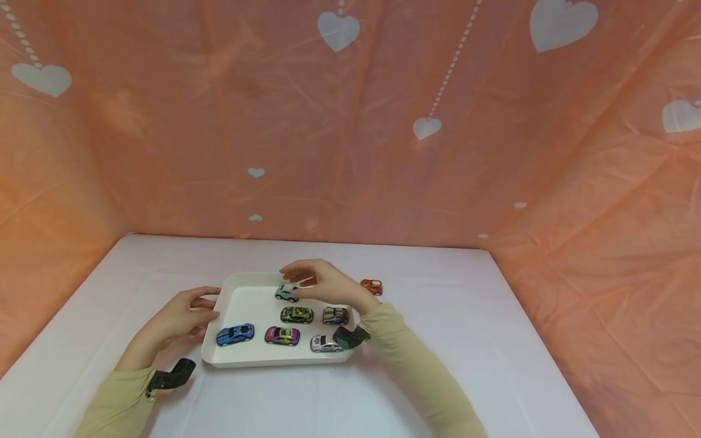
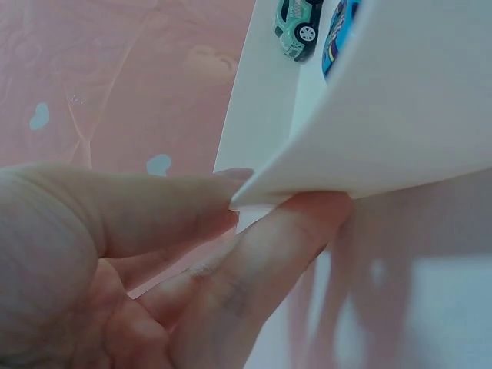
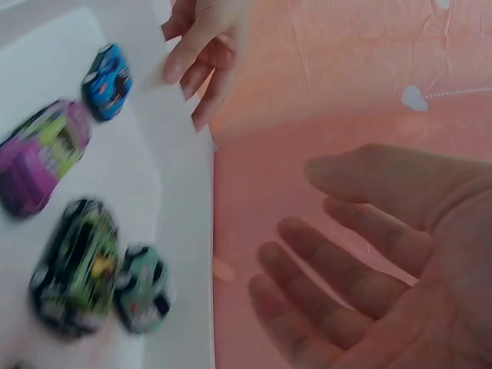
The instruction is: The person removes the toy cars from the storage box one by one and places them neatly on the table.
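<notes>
A white tray (image 1: 249, 304) holds several toy cars. The left hand (image 1: 177, 316) pinches the tray's left rim between thumb and fingers; the left wrist view shows this grip (image 2: 207, 246) close up. Over the tray's back edge, the right hand (image 1: 325, 283) is held beside a pale green car (image 1: 286, 292). In the right wrist view the right hand (image 3: 369, 254) has its fingers apart and slightly bent, holding nothing, with a gap to the green car (image 3: 144, 290). A camouflage car (image 1: 296, 314), a purple car (image 1: 282, 336) and a blue car (image 1: 235, 334) stand in the tray.
A red car (image 1: 372, 286) lies on the white table (image 1: 438, 316) behind the right wrist, outside the tray. A silver car (image 1: 324, 344) and a multicoloured car (image 1: 335, 316) are at the tray's right side. Orange cloth with hearts (image 1: 339, 152) hangs behind the table.
</notes>
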`<state>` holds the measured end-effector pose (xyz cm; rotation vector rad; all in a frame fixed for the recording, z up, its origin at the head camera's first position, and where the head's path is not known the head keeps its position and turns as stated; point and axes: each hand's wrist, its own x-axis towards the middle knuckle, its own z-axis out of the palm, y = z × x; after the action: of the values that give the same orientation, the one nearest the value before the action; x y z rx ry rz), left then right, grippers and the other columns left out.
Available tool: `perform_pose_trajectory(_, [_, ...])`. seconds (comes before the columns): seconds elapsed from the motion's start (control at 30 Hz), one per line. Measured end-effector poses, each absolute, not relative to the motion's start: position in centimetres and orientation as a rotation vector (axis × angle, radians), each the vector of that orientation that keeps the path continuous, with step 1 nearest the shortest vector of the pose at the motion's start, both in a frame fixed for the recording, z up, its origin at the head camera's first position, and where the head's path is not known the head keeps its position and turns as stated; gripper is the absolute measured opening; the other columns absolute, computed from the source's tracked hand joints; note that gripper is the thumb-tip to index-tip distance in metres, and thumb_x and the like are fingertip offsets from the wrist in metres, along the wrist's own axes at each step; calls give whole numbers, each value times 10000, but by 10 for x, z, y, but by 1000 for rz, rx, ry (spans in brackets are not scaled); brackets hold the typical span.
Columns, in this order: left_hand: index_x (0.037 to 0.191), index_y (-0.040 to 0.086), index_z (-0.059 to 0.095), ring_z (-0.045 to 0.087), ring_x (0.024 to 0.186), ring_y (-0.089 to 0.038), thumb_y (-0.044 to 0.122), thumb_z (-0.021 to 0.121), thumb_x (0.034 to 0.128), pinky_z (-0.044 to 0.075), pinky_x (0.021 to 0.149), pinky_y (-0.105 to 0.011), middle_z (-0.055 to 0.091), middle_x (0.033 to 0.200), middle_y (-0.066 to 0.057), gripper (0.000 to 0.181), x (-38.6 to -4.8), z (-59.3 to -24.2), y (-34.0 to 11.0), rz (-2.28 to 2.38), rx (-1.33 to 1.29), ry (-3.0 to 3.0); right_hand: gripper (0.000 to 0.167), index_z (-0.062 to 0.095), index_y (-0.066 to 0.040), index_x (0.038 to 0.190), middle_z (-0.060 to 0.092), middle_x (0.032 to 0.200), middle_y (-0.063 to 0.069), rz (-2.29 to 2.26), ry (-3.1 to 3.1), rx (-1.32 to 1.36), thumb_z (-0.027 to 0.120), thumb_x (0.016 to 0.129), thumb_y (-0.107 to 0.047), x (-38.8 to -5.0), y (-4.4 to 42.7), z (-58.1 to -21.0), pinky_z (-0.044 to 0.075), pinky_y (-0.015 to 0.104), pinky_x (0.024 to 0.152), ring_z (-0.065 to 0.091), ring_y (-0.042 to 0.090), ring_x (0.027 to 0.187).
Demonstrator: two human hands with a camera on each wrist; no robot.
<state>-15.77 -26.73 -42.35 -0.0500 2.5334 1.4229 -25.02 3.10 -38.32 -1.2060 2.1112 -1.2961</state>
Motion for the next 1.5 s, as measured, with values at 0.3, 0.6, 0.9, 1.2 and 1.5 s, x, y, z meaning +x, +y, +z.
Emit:
perform_pose_trajectory(0.3, [1387, -83, 366, 578, 760, -213, 65, 632, 900, 514, 571, -343, 538, 1166, -333, 573, -157, -425, -266, 1427, -36, 2535, 462, 522, 36, 1317, 572, 1254, 216, -1186, 2012, -1218, 666, 882, -20, -251, -7, -388, 439, 303, 952, 550, 311, 1161])
perform_pose_trajectory(0.6, [1397, -85, 345, 581, 790, -219, 70, 626, 905, 519, 599, -345, 513, 1200, -348, 588, -158, -423, -265, 1423, -42, 2512, 462, 548, -15, 1319, 600, 1251, 118, -1015, 2005, -1149, 682, 880, -70, -243, -30, -401, 439, 164, 865, 577, 171, 1127])
perform_pose_trajectory(0.9, [1391, -89, 352, 589, 819, -227, 72, 626, 902, 519, 608, -350, 524, 1184, -343, 584, -157, -420, -263, 1425, -35, 2511, 531, 545, -10, 1324, 591, 1274, 99, -940, 1960, -1139, 725, 824, -4, -243, -43, -407, 433, 156, 866, 563, 134, 1129])
perform_pose_trajectory(1.2, [1389, -93, 350, 596, 785, -222, 66, 623, 903, 525, 590, -349, 525, 1184, -347, 579, -158, -421, -264, 1445, -20, 2502, 540, 573, -36, 1303, 620, 1236, 41, -847, 1992, -1135, 755, 795, -4, -241, -53, -416, 418, 147, 862, 563, 70, 1080])
perform_pose_trajectory(1.5, [1382, -108, 347, 607, 792, -228, 55, 618, 901, 530, 583, -354, 535, 1176, -352, 575, -157, -421, -265, 1468, 7, 2487, 510, 612, -12, 1248, 641, 1182, 38, -850, 1981, -1148, 733, 763, 88, -234, -60, -420, 414, 153, 872, 566, 57, 1025])
